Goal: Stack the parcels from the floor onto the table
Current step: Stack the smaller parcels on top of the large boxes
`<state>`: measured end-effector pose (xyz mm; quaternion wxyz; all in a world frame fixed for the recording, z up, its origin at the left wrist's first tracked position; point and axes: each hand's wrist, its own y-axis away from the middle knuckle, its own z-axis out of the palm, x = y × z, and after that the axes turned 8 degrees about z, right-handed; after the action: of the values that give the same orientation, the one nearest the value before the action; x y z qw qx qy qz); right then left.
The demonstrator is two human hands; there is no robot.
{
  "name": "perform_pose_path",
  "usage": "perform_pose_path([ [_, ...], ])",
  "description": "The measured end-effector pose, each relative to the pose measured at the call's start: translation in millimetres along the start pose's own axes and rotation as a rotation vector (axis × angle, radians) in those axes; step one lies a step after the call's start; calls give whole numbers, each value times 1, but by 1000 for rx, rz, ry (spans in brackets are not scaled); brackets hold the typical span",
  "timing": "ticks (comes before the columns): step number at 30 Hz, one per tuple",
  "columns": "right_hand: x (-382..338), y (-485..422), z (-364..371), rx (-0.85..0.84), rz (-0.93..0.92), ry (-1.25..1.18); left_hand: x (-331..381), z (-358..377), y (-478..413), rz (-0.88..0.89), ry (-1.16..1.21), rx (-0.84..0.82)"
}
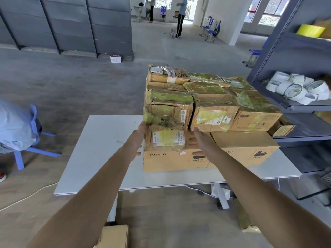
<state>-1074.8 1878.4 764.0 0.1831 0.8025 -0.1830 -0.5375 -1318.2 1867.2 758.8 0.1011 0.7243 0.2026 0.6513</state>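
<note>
White worktop (100,140) on a grey floor (71,86) carried stacked cardboard parcels (215,108), the left hand (138,138) and right hand (203,140) flat, straight-fingered, flanking one taped parcel (166,138).

Parcels (206,97): battered brown cardboard, yellowed tape, stacked upright on right half of white table (100,149), atop two PICO cartons (172,161); one floor carton (114,236) below table's near edge

Warehouse: shelving (279,56), stacked parcels (206,104).
</note>
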Motion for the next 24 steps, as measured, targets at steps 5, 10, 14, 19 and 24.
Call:
perform_pose_path([
  [5, 13, 34, -3, -36, -43, -50, -4, -1, 46, 30, -18, 38],
  [10, 37, 82, -1, -106, -113, -64, -21, 9, 115, 79, -74, 71],
  [14, 64, 123, 6, -193, -118, -121, -49, 18, 173, 89, -126, 93],
  [19, 103, 173, 29, -297, -109, -111, -95, 17, 227, 38, -60, 119],
  [24, 115, 207, 64, -353, -99, -82, -129, -8, 260, 19, -48, 165],
])
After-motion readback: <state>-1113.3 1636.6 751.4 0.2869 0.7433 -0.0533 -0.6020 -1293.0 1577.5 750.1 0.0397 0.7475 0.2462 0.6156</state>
